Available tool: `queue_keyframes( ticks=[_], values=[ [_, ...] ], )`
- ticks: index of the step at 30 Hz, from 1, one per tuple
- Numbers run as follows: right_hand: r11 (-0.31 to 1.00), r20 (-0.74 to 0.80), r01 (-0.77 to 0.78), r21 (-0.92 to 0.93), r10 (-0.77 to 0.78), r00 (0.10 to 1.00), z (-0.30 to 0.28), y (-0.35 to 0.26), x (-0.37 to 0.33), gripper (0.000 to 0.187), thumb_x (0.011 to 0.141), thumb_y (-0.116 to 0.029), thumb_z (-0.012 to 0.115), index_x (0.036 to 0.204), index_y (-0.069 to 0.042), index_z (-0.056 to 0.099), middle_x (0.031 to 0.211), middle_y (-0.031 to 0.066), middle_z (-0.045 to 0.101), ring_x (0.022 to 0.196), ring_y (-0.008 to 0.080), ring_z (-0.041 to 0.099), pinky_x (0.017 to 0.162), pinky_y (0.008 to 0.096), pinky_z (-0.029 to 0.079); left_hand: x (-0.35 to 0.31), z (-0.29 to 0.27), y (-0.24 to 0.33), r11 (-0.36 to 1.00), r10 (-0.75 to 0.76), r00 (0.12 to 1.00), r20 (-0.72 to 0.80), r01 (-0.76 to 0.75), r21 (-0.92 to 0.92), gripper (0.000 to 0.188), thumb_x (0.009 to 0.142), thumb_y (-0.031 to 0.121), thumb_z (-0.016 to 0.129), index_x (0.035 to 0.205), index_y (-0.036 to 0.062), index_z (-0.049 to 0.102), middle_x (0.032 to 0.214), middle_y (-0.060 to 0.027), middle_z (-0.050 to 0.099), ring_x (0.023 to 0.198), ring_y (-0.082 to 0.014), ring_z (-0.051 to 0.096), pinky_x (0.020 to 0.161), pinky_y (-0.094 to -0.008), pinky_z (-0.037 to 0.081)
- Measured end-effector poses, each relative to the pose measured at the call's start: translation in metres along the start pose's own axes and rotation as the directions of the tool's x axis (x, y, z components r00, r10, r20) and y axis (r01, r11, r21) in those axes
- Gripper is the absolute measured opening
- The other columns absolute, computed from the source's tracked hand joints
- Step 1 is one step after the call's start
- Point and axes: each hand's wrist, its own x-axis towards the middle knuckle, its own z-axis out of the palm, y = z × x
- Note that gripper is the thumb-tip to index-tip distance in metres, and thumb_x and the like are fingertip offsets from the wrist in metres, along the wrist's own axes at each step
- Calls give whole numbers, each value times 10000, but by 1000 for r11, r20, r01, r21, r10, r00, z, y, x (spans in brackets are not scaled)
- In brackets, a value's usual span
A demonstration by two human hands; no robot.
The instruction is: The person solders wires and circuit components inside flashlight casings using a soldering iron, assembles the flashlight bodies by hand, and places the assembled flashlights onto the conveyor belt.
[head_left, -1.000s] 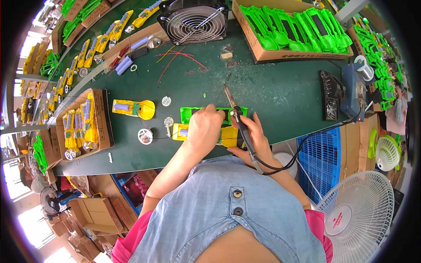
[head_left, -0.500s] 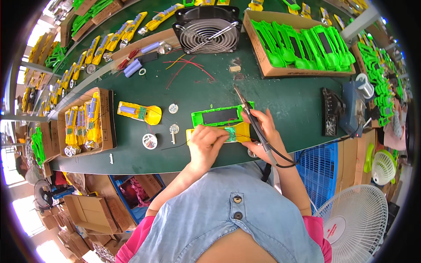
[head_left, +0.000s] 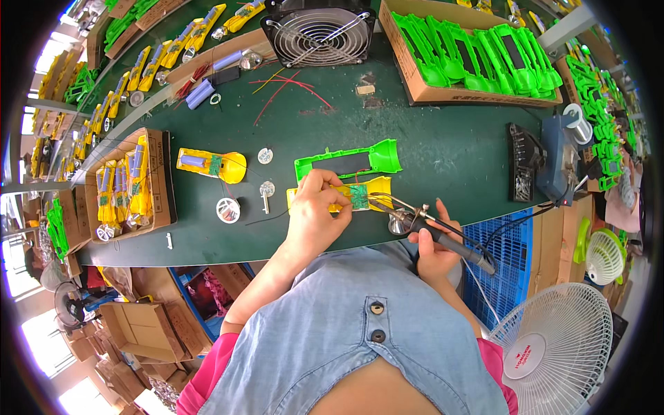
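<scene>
My right hand (head_left: pixel 437 245) is closed around the dark handle of a soldering iron (head_left: pixel 453 247), whose metal front points left over the small green circuit board (head_left: pixel 360 196). The board lies in a yellow plastic shell (head_left: pixel 380 185) in front of me. My left hand (head_left: pixel 318 213) rests on the shell's left part, thumb and fingers pinched beside the board; what they pinch is hidden. From under this hand a thin dark wire runs left. Behind the yellow shell lies a green shell (head_left: pixel 379 158) with a dark panel. A round reflector (head_left: pixel 399 223) sits by the iron.
To the left are another yellow shell (head_left: pixel 236 167), a reflector (head_left: pixel 228 210), round discs (head_left: pixel 265 155) and a carton (head_left: pixel 166 187) of yellow assemblies. Farther back stand a fan (head_left: pixel 319 38) and a carton (head_left: pixel 477 98) of green shells. A blue soldering station (head_left: pixel 555 166) is at right.
My right hand has drawn down and toward me, and the soldering iron has swung from pointing away to pointing left at the board. My left hand stays on the yellow shell.
</scene>
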Motion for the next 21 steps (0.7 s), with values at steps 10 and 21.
queue_keyframes(
  ticks=[10, 21],
  values=[
    [971, -72, -211, 116, 220, 973, 5, 4, -6, 208, 722, 5, 618, 908, -21, 530, 661, 39, 586, 605, 108, 598, 1028, 464, 240, 1, 5, 3, 990, 75, 997, -24, -71, 125, 95, 585, -30, 641, 633, 20, 576, 858, -91, 519, 781, -281, 517, 658, -351, 445],
    [968, -42, -212, 132, 219, 975, 2, 10, -10, 215, 728, 25, 627, 925, 15, 542, 961, 139, 567, 775, 197, 624, 857, 384, 474, 3, 3, 6, 986, 79, 997, 8, -79, 144, 90, 607, -34, 627, 654, 15, 567, 862, -97, 510, 760, -283, 501, 648, -359, 435]
  ],
)
